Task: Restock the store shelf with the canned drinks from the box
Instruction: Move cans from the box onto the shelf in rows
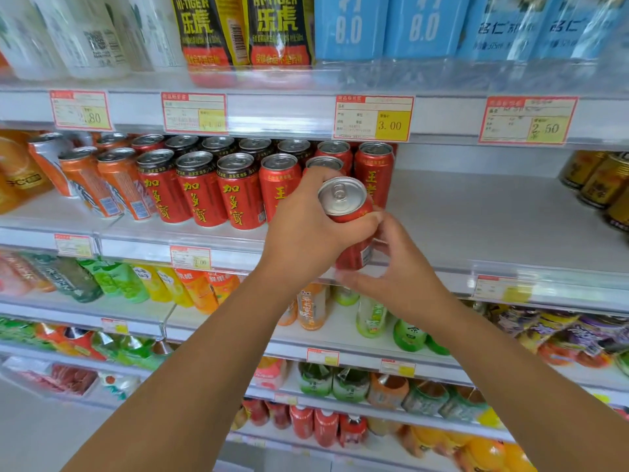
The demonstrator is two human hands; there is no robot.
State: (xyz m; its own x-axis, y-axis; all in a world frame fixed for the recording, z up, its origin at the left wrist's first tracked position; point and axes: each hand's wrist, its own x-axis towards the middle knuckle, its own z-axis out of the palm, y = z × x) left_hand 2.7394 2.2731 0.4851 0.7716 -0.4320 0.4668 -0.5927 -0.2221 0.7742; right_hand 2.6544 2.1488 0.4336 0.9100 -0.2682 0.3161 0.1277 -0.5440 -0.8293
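Fingers of left hand (306,226) and right hand (405,267) gripping red can (343,202), grey store shelf (493,216)

The grey shelf (476,219) carries orange cans (85,178) at left, red cans (200,195) mid-shelf and gold cans (595,182) far right.

Two hands: one left hand (306,229), one right hand (405,267). One red can (343,199) between them. Near row on the shelf: three black-topped red cans (200,192), with three orange cans (80,178) to their left. Four price tags (374,118) above. Two Hi-Tiger bottles (280,28).
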